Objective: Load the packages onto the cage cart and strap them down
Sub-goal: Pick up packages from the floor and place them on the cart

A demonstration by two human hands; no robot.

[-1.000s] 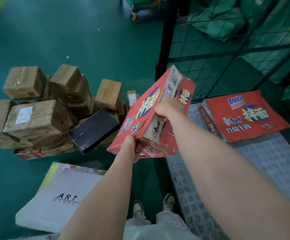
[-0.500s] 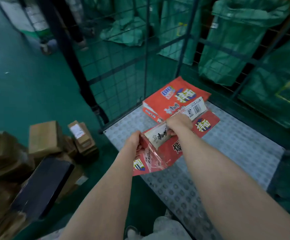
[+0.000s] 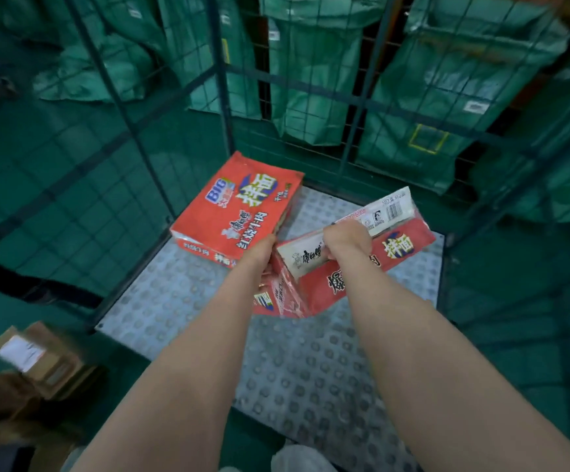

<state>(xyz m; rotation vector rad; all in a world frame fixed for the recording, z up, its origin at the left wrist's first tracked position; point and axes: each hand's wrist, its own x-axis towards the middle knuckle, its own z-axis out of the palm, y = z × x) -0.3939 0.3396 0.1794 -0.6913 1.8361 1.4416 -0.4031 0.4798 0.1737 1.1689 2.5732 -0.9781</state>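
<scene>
Holding a red carton (image 3: 355, 277) tilted above the cart floor (image 3: 311, 362), both hands are closed on its near end: the left hand (image 3: 259, 253) grips the left corner from the side and below, and the right hand (image 3: 346, 238) is curled over the white taped strip along the top. The carton hangs in the air, its far end pointing toward the back right of the cart, just beside a matching red box (image 3: 239, 212) that already lies flat in the back left corner against the mesh wall (image 3: 106, 185). The step in hand looks like setting this second carton down. To do it well, it should be levelled first, then lowered flat onto the studded floor with its long side brought square against the first box, so no gap is left and later packages can stack evenly. The carton looks dented and soft at the near corner, so support from beneath would serve better than squeezing. Fingers under the left corner should slide out only once the weight rests on the floor. More brown boxes (image 3: 38, 359) wait on the ground at the left, outside the cart. No strap is visible.
</scene>
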